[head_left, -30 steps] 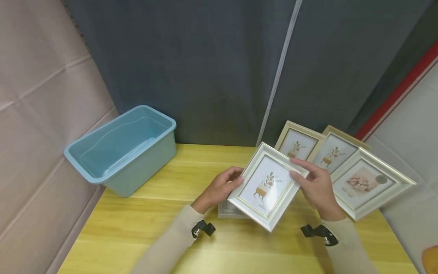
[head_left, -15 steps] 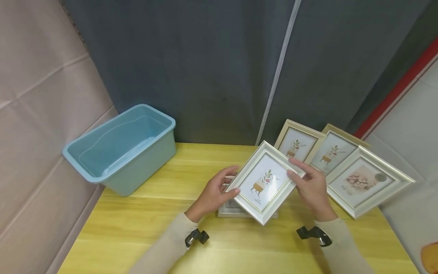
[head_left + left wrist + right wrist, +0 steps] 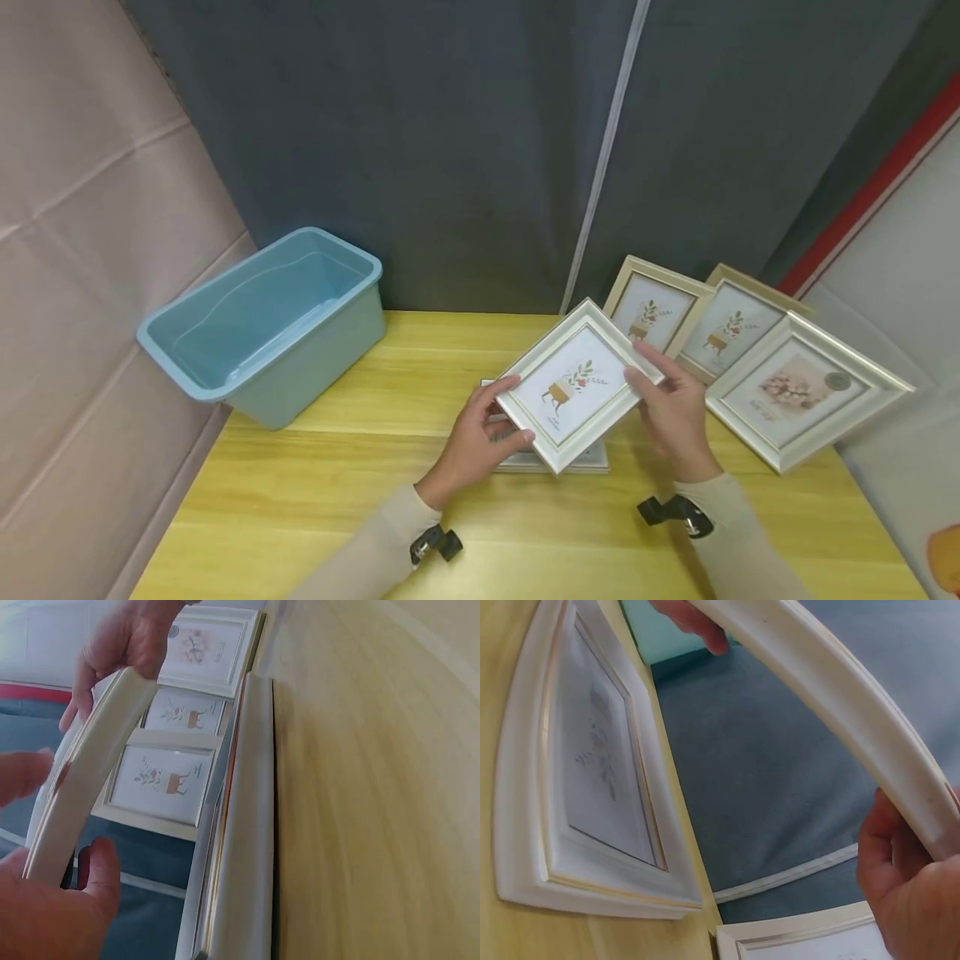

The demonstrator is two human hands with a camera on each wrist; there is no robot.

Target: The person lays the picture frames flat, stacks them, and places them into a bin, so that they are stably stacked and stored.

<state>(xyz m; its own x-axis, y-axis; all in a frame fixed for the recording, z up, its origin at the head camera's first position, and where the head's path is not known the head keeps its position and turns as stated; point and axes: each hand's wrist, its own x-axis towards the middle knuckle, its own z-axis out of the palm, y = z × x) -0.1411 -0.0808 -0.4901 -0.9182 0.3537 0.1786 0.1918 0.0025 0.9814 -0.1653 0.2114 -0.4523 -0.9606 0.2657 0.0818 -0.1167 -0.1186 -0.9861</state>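
Observation:
My right hand [image 3: 675, 414] holds a white picture frame [image 3: 576, 385] by its right edge, thumb on the front. My left hand [image 3: 474, 437] is at the frame's lower left edge, thumb over the front and fingers around the side. The frame is tilted, and its picture of a plant in a brown pot faces up. It hangs above a small stack of white frames [image 3: 588, 463] on the table, partly hidden by it. In the left wrist view the held frame [image 3: 86, 780] appears edge-on between the fingers and thumb of the left hand [image 3: 56, 911].
Leaning at the right are a beige frame [image 3: 693, 293], a frame with the same plant picture [image 3: 731, 329] and a silvery frame with a blossom picture [image 3: 798, 392]. A blue plastic tub [image 3: 315, 350] stands at the back left of the wooden table [image 3: 300, 500].
Both hands have carried the frame slightly left and upward, uncovering more of the stack. The left hand has shifted its fingers along the frame's left edge.

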